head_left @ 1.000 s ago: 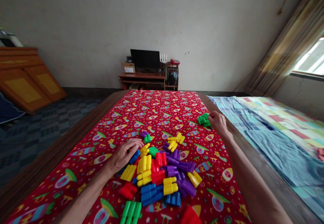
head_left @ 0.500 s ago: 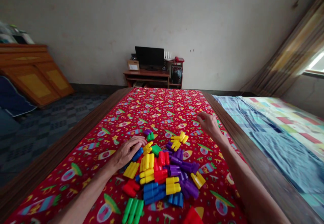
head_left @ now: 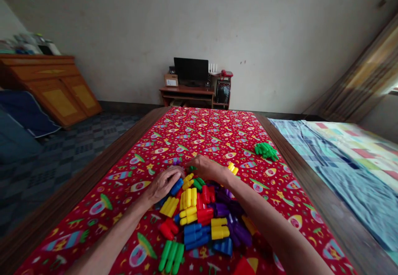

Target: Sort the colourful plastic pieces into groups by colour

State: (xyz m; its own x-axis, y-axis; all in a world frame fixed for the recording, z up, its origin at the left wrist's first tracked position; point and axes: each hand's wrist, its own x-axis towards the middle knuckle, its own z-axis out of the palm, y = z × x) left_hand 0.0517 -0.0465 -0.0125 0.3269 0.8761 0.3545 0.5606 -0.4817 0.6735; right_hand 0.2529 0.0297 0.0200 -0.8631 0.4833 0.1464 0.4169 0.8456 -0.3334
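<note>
Several toy building blocks in mixed colours lie heaped on the red patterned cloth. My left hand rests at the heap's left edge, fingers loosely extended beside a blue block. My right hand reaches across the far side of the heap, its fingers bent down around a small green block; the fingertips are partly hidden. Close to both hands are a yellow block and a green block. My right forearm covers some purple blocks in part.
A separate pile of green blocks sits at the cloth's right side. One green block lies nearest me. Beyond the table are a desk with a monitor, a wooden cabinet at left and a bed at right.
My right hand has moved left from the cloth's right side to the far side of the heap, uncovering the green pile. My left hand stays beside the blue block. The view has shifted slightly.
</note>
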